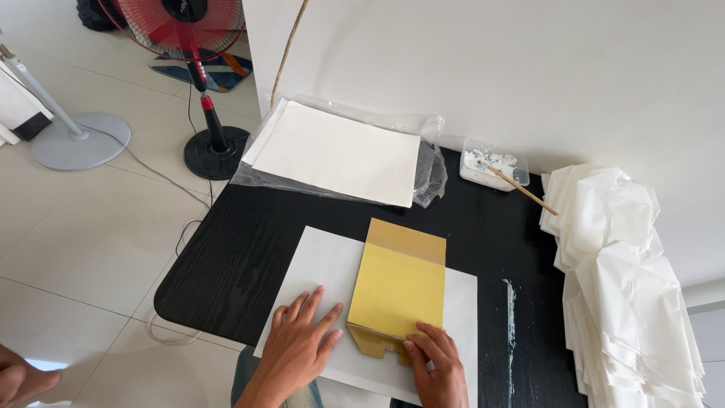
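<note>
Yellow card template (398, 287) on white sheet (325, 264), hands pressing

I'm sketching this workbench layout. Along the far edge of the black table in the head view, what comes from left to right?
Stack of white sheets on clear plastic → small glue tub with a wooden stick → pile of folded white paper at the right edge.

White sheet (317, 264) is partly covered by the yellow cardboard piece (398, 283) and both hands; its near edge is cut off at the bottom. Right hand (436, 370) is cut at the wrist by the frame. Left hand (296, 349) hides part of the sheet. Folded white stack (627, 287) is cut off at right and bottom. Red fan (185, 26) head is cropped at the top. Contents of the small tray (492, 163) too small to tell.
</note>
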